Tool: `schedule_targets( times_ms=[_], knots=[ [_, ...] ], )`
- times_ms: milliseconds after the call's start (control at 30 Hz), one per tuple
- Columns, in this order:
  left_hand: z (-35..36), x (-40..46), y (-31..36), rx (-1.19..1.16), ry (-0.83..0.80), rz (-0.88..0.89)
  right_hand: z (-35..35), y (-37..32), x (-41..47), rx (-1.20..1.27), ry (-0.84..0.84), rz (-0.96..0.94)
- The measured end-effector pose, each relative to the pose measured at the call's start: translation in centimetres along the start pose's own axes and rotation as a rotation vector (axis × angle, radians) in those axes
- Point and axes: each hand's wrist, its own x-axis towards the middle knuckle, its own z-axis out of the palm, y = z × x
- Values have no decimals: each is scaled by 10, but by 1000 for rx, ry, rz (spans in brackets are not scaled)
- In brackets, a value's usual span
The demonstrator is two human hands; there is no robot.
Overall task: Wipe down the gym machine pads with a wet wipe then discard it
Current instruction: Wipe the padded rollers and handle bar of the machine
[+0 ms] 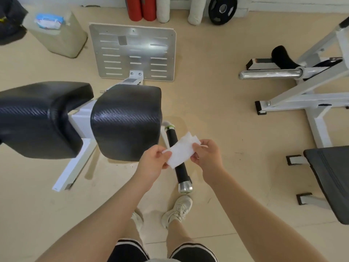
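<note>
Two black padded cushions (pixel 126 121) in glossy carbon-weave vinyl, thin white fibrous wet wipe (pixel 181 153), brushed silver metal footplate (pixel 132 52), white painted steel frame (pixel 83 118), polished chrome bar (pixel 270 74), matt beige floor (pixel 217 103)

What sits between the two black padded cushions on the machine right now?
In the head view, only the white metal frame bar shows between the left black cushion and the right black cushion.

2 pads (pixel 126 121) black w/ carbon-weave pattern; wipe (pixel 182 152) white; machine frame (pixel 83 120) white; footplate (pixel 133 52) silver; 2 rollers (pixel 141 8) red; floor (pixel 207 91) beige; shorts (pixel 130 248) black w/ white stripe.
</note>
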Motion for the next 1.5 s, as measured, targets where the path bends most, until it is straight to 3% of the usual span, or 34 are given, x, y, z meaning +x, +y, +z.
schedule_targets(
  times_ms=[100, 200, 500, 633, 800, 867, 967, 1033, 1333, 1500],
  knots=[
    [13, 19, -2, 204, 198, 157, 10, 2, 33, -54, 4, -47],
    [26, 32, -7, 275, 292, 205, 23, 1, 65, -143, 15, -137],
    [45, 47, -29, 409, 298, 115, 46, 20, 91, -582, -150, -306],
    [45, 48, -35, 374, 278, 77, 51, 21, 89, -765, -277, -287],
    [28, 35, -38, 487, 128, 68, 64, 10, 88, -1203, -166, -263],
    [10, 24, -36, 612, 116, 207, 76, 9, 84, -1201, -165, -226],
    [-17, 17, -33, 773, 112, 485, 84, 12, 78, -924, -180, -64],
    [-27, 17, -32, 838, 97, 571, 84, 16, 75, -849, -144, -23],
    [-32, 24, -29, 831, -87, 489, 63, 33, 39, -1257, -145, -206],
    [-23, 32, -40, 822, -174, 412, 63, 31, 42, -1104, -123, -228]
  ],
)
